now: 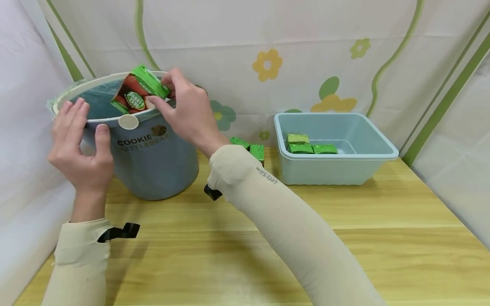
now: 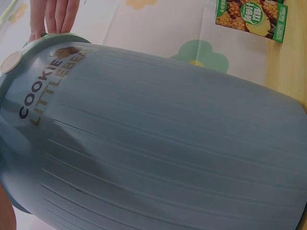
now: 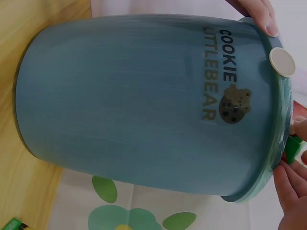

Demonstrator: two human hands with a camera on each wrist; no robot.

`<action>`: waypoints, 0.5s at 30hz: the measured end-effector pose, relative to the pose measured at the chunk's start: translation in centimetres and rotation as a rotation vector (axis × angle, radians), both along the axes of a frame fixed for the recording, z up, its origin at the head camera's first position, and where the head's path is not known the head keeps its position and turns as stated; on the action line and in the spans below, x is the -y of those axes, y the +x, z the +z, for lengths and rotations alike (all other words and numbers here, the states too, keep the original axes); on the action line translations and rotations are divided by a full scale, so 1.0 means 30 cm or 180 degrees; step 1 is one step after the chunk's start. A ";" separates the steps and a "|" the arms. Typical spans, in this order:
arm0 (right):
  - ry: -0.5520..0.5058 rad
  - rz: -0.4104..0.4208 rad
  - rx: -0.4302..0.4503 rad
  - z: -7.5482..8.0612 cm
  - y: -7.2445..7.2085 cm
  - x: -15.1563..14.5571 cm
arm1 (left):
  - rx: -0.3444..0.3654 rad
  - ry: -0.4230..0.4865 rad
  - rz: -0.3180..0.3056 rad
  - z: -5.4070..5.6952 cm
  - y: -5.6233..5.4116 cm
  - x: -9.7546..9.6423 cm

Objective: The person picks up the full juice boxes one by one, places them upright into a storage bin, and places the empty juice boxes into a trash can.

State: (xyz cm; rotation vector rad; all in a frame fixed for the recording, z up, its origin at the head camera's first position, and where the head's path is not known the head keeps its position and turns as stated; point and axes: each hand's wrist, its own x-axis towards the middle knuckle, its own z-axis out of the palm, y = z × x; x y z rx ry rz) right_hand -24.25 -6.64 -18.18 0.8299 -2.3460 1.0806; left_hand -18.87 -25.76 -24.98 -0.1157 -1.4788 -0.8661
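A blue-grey bin (image 1: 157, 165), lettered "COOKIE LITTLEBEAR", stands on the table at the left, with a thin plastic liner over its pale rim. Between thumb and fingers, my right hand (image 1: 191, 110) pinches a small green-and-red printed box (image 1: 134, 91), tilted over the bin's mouth. My left hand (image 1: 82, 144) rests at the rim's left side, its fingers nearly straight and pointing up. In the right wrist view, the held box (image 3: 292, 148) is mostly hidden by the rim and fingers. The inside of the bin is largely out of sight.
A light blue basin (image 1: 325, 170) on the right holds several green boxes (image 1: 300, 148). Between bin and basin, more green boxes (image 1: 257, 152) stand on the wooden table (image 1: 183, 255), partly behind my right wrist. A flower-print cloth (image 1: 229, 55) hangs behind.
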 end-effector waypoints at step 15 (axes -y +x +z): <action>0.0667 -0.0219 0.0066 0.049 0.004 0.012 | -0.0056 0.0050 -0.0044 0.009 0.005 -0.005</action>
